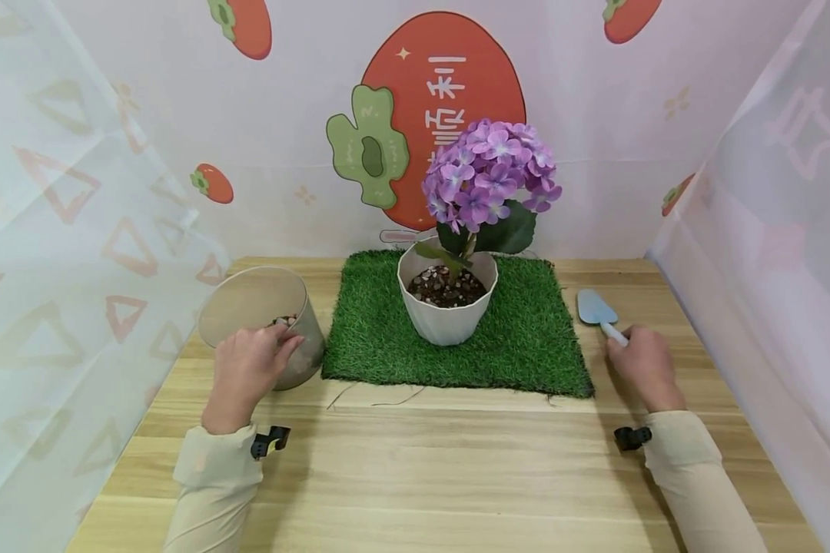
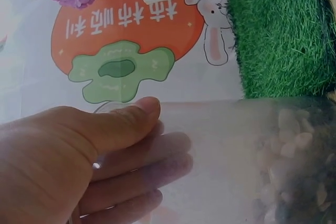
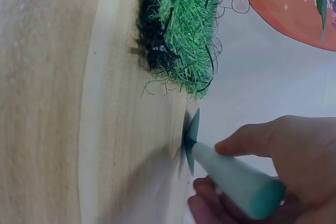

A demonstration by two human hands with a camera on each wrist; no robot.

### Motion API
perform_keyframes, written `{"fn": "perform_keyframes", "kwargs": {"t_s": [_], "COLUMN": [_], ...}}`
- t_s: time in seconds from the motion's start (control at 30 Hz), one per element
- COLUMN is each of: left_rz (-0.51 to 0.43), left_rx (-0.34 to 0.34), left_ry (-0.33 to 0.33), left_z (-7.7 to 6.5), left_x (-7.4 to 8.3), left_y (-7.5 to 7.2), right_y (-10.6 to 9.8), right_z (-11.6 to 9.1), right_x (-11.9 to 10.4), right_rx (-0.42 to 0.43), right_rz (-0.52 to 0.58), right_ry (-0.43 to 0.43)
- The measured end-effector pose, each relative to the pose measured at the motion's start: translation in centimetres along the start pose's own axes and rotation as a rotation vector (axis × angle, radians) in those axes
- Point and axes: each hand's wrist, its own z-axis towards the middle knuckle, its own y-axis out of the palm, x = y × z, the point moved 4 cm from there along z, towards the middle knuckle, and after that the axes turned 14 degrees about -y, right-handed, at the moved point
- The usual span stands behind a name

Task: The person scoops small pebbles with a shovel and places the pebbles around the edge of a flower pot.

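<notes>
My left hand (image 1: pixel 249 369) grips the near right rim of a translucent bucket (image 1: pixel 303 349) at the left of the table. In the left wrist view, the thumb (image 2: pixel 123 127) lies outside the wall and the fingers show through it. Small pebbles (image 2: pixel 294 150) fill the bucket's bottom. On the right, my right hand (image 1: pixel 646 367) holds the pale handle of a small garden trowel (image 1: pixel 597 308), thumb on one side and fingers curled on the other. The trowel's blue-green blade (image 3: pixel 192 137) lies at the tabletop, beside the grass mat.
A white pot (image 1: pixel 446 326) with a purple hydrangea (image 1: pixel 491 177) stands on a green artificial grass mat (image 1: pixel 532 338) at mid-table. Dark soil and pebbles (image 1: pixel 443 286) show inside the pot. Printed cloth (image 1: pixel 595 153) walls off the back and both sides of the wooden table (image 1: pixel 449 468).
</notes>
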Motion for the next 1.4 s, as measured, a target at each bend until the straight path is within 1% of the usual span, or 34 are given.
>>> {"fn": "perform_keyframes", "kwargs": {"t_s": [0.07, 0.17, 0.3, 0.57, 0.63, 0.77, 0.9, 1.07, 1.3, 1.4], "left_rz": [-0.004, -0.005, -0.002, -0.013, -0.014, -0.032, -0.049, -0.067, -0.064, -0.087], "left_rx": [-0.008, -0.018, -0.011, 0.052, 0.073, 0.123, 0.179, 0.248, 0.297, 0.325], "left_ry": [-0.009, -0.025, -0.036, -0.044, -0.051, -0.041, 0.011, 0.105, 0.243, 0.299], "left_z": [0.1, 0.2, 0.1, 0.0, 0.2, 0.4, 0.6, 0.7, 0.6, 0.3], "left_x": [0.1, 0.1, 0.1, 0.1, 0.1, 0.1, 0.6, 1.4, 3.5, 4.5], "left_y": [0.0, 0.0, -0.1, 0.2, 0.1, -0.3, -0.8, -2.1, -3.9, -4.3], "right_y": [-0.2, -0.4, -0.5, -0.7, -0.7, -0.8, -1.1, -1.7, -2.2, -2.3], "right_z": [0.0, 0.0, 0.0, 0.2, 0.2, 0.1, 0.1, 0.2, 0.4, 0.4], "right_x": [0.0, 0.0, 0.0, -0.5, -0.7, -0.8, -0.7, -1.0, -1.7, -2.1], "right_rx": [0.045, 0.114, 0.165, 0.251, 0.265, 0.270, 0.283, 0.347, 0.428, 0.449], "right_rz": [0.023, 0.016, 0.013, 0.009, 0.007, 0.034, 0.047, 0.002, -0.019, -0.019], "right_ry": [0.015, 0.022, 0.030, 0.025, 0.021, 0.022, 0.017, -0.022, -0.071, -0.088]}}
